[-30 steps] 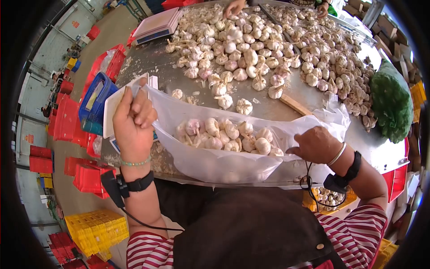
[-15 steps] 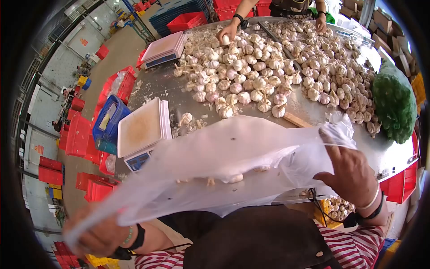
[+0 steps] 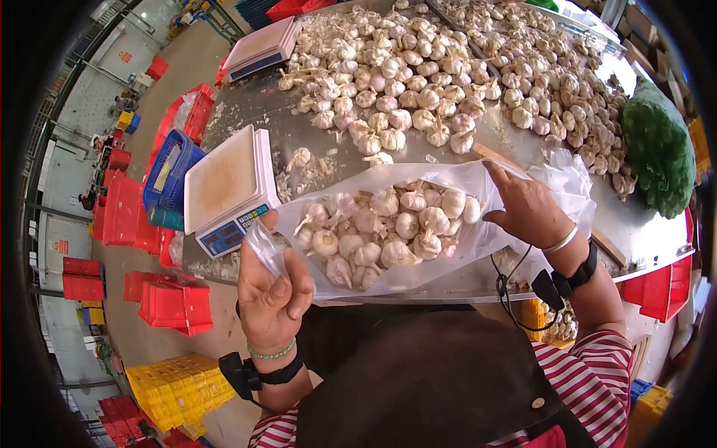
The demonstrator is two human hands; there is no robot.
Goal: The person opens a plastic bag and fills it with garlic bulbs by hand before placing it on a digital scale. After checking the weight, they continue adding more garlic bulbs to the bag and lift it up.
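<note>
A translucent plastic bag (image 3: 463, 257) lies at the near edge of the metal table, its upper side gaping. Several garlic bulbs (image 3: 388, 228) show inside it. My left hand (image 3: 272, 291) pinches a gathered edge of the plastic at the left end, fingers curled. At the other end my right hand (image 3: 532, 213) holds the bag's rim, its thumb and forefinger set apart on the plastic. Some of that hand's fingers are hidden. More crumpled plastic (image 3: 571, 183) sits beyond the right wrist.
A large heap of garlic (image 3: 403, 75) covers the far side of the metal table (image 3: 246, 142). Two scales, a near one (image 3: 228, 183) and a far one (image 3: 261, 46), stand at the left. A green mesh sack (image 3: 657, 153) is at the right. Red crates (image 3: 175, 302) are off the left edge.
The bag, stretched wide and blurred before, is lower and drawn in, with garlic visible inside. My left hand has come up and right from the lower left. A co-worker's hands have left the view.
</note>
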